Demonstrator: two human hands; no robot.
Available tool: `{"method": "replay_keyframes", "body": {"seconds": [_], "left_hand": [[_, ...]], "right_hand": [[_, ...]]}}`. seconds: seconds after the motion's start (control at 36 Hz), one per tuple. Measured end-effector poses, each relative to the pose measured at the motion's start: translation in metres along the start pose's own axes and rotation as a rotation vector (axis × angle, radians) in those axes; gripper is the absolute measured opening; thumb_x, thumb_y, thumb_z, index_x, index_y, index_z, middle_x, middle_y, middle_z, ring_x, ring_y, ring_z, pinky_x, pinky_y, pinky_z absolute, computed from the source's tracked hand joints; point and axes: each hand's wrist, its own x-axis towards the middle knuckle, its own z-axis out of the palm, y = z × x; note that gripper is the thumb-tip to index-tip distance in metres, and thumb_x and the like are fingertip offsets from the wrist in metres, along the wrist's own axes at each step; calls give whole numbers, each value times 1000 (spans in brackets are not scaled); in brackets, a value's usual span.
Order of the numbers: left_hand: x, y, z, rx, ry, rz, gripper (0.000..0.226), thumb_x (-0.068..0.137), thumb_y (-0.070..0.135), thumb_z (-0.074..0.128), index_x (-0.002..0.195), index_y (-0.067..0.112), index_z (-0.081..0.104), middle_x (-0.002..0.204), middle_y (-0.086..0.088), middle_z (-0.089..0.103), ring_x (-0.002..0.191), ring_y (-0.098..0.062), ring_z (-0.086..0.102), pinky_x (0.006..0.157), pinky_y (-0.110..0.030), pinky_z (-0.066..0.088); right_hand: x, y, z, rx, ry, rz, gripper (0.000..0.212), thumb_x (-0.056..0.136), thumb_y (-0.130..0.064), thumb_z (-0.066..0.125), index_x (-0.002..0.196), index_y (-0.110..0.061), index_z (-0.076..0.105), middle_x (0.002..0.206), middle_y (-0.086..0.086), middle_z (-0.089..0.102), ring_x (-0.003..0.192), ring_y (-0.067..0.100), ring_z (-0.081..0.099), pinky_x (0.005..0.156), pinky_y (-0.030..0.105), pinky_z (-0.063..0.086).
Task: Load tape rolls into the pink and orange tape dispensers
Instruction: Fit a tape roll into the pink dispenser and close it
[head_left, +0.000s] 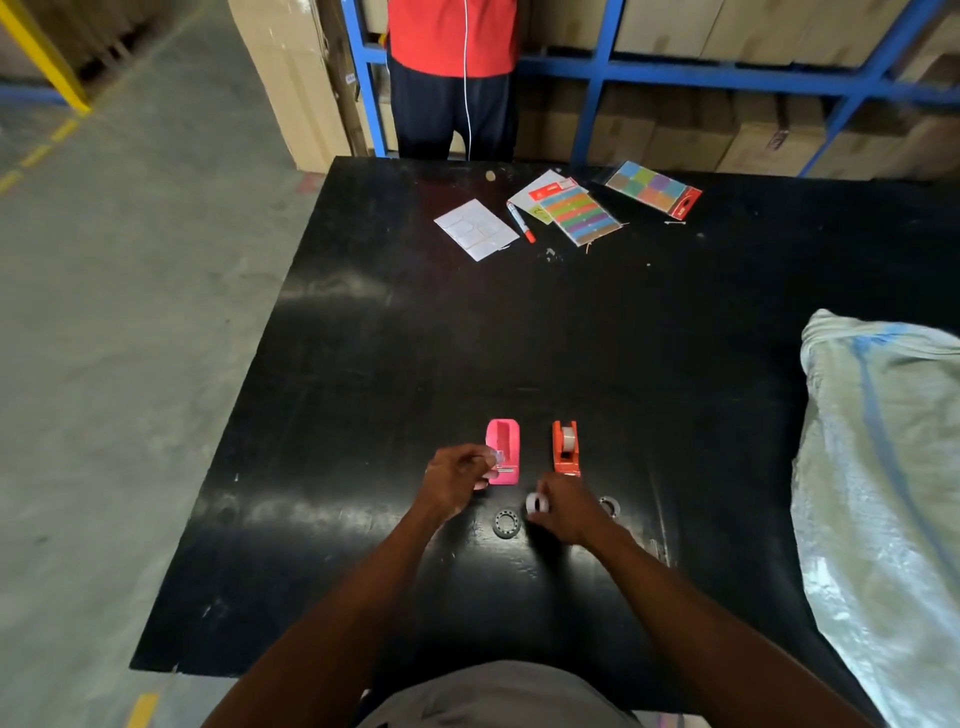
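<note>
On the black table (363, 364) a pink dispenser (503, 451) stands with its well empty. To its right, an orange dispenser (565, 448) holds a tape roll. My left hand (454, 480) pinches a small clear piece, blurred, in front of the pink dispenser's near end. My right hand (563, 509) grips a white tape roll (537, 503) just above the table, below the orange dispenser. A dark ring-shaped roll (506, 523) lies between my hands. Another ring (610, 505) shows partly behind my right hand.
At the far side lie a white card (476, 229), a pen (521, 222) and two packs of coloured sticky notes (584, 214) (653, 188). A person in a red top (452, 78) stands beyond the table. A woven sack (883, 493) covers the right edge.
</note>
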Motion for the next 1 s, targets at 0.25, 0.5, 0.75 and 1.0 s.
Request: {"method": "replay_keyframes", "body": {"seconds": [0.25, 0.5, 0.75, 1.0], "left_hand": [[2, -2, -7, -42, -20, -19, 19, 90, 8, 65, 107, -1, 68, 91, -20, 71, 84, -27, 70, 68, -28, 60], [5, 1, -15, -102, -29, -101, 13, 92, 6, 61, 104, 3, 67, 83, -13, 68, 73, -20, 67, 60, -28, 60], [4, 1, -22, -100, -12, -112, 12, 92, 7, 63, 101, 4, 68, 86, -17, 67, 81, -27, 65, 68, -33, 58], [0, -5, -29, -88, 2, -137, 8, 90, 13, 66, 96, 12, 72, 87, -12, 72, 77, -23, 70, 73, -41, 60]], "right_hand": [[-6, 0, 43, -126, 4, 101, 48, 84, -23, 69, 123, -10, 46, 128, 17, 48, 111, 38, 58, 86, 41, 50], [1, -19, 47, -478, 13, 59, 88, 67, -72, 69, 131, -16, 47, 137, 11, 44, 125, 31, 42, 101, 48, 33], [7, -25, 56, -431, 146, 115, 83, 81, -84, 28, 114, -16, 62, 118, 8, 61, 113, 26, 51, 95, 47, 32], [12, -29, 47, -403, 1, 160, 44, 86, -50, 55, 117, -19, 55, 114, 4, 68, 111, 27, 58, 100, 48, 31]]}}
